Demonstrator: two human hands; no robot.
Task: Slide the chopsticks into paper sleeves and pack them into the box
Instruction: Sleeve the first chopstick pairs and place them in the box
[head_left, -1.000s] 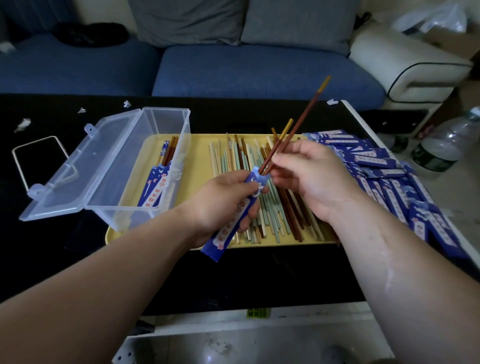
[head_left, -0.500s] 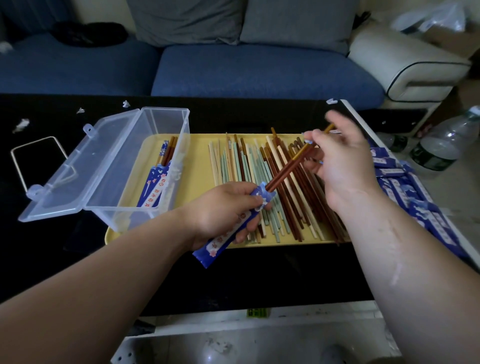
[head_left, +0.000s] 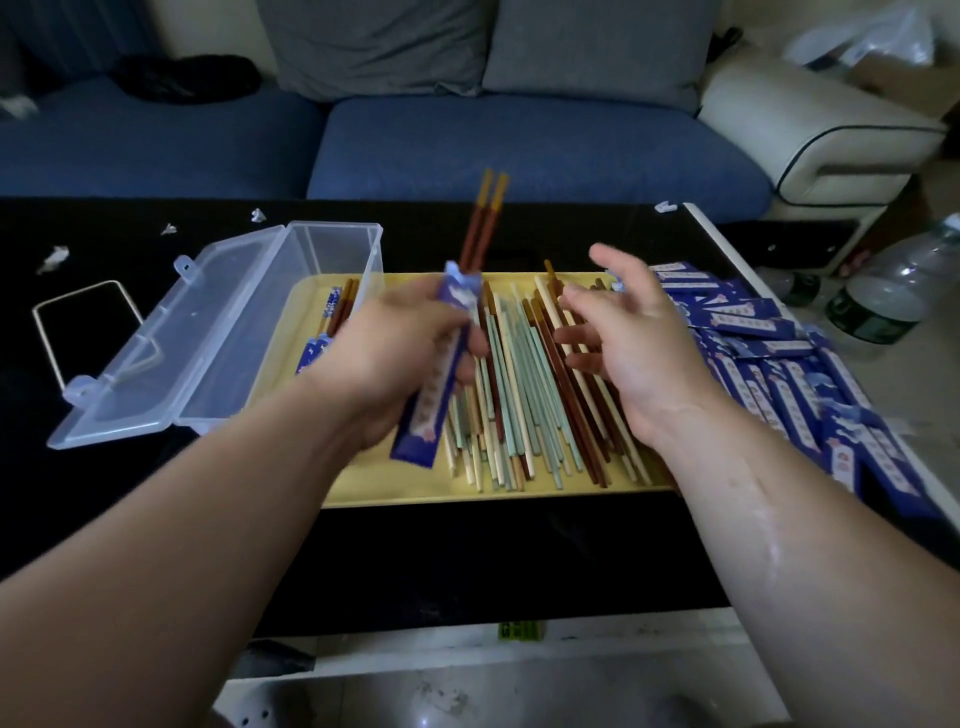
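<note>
Box: the clear box (head_left: 332, 249) is laid at the left with its lid (head_left: 171, 353) thrown back, so that finished pairs can be dropped in; a few sleeved pairs (head_left: 337, 306) are seen inside.
Left hand: the left hand (head_left: 405, 353) is closed round a blue paper sleeve (head_left: 441, 374), held tilted above the tray.
Brown pair: two brown chopsticks (head_left: 480, 223) are lodged in that sleeve, much of their length standing out; the sliding is judged unfinished.
Loose chopsticks: the loose chopsticks (head_left: 524, 395) are spread on the yellow tray (head_left: 415, 488), where colours can be matched.
Right hand: the right hand (head_left: 634, 343) is spread and empty above them.
Empty sleeves: the empty sleeves (head_left: 779, 364) are heaped at the right, near that hand.
Bench: the bench (head_left: 467, 561) is black and glossy; paper scraps (head_left: 52, 257) are scattered far left.
Room: a blue sofa (head_left: 519, 150) is set behind; a plastic bottle (head_left: 883, 296) is stood at the right.
</note>
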